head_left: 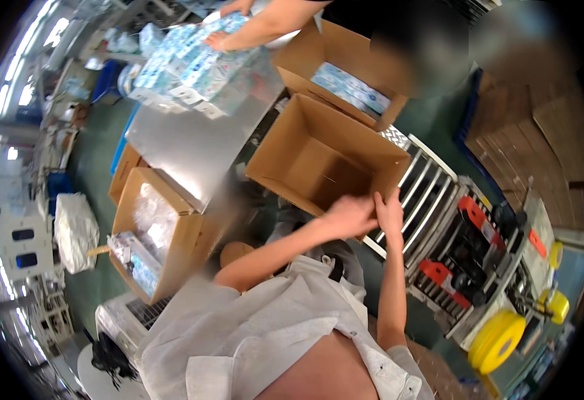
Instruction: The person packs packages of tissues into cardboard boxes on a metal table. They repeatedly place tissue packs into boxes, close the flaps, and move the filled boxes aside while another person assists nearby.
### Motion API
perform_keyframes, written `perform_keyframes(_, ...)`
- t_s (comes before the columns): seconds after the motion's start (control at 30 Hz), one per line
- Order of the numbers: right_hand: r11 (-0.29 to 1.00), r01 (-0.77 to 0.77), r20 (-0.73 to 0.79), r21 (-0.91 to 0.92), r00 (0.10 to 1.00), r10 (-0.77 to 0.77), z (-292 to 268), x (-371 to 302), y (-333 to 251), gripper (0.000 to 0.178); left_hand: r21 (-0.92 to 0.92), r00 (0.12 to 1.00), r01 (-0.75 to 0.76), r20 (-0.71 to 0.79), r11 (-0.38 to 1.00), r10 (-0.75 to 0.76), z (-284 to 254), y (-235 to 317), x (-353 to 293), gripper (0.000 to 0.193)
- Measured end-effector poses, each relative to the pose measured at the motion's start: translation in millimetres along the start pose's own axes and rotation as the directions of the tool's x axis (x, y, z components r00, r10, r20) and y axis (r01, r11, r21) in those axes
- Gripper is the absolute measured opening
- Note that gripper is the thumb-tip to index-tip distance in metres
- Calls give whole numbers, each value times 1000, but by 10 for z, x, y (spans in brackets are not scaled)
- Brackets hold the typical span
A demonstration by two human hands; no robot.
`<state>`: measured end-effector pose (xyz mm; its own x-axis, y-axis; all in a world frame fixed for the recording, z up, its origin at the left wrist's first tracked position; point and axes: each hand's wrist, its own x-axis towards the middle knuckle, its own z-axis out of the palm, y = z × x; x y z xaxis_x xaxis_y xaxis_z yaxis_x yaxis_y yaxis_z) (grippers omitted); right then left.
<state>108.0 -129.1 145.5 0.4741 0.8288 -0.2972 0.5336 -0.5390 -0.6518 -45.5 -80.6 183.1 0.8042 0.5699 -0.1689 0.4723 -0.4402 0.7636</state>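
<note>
An open cardboard box [312, 157] stands in front of me, its bare inside walls and shaded bottom showing. At its near right corner my left hand [350, 217] is closed over the rim, fingers bent and partly hidden. Right beside it my right hand [390, 212] pinches the same corner from the right, its fingertips close to the left hand. Beyond this box sits a second cardboard box [298, 57] with blue-and-white packs [350, 88] inside.
A co-worker's hands [222, 40] rest on stacked blue-and-white packs [198, 63] on a metal table [178, 147]. Left of me, a carton [126, 223] holds clear plastic. To the right are a roller conveyor [425, 183], a carton-sealing machine [468, 250], yellow tape rolls [497, 341] and stacked flat cardboard [525, 143].
</note>
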Motion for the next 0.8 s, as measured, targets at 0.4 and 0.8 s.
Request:
perform_keyframes(0.4,897,-138,12,421,989,146,89,-65,518,42,-837,928,254,70,485,-366,-2085,-2990,-603,48)
perform_keyframes(0.8,869,-342,-24,358,927,374,5,-107,364,37,81,869,258,-455,963,-194,-878,-3427,-309,78)
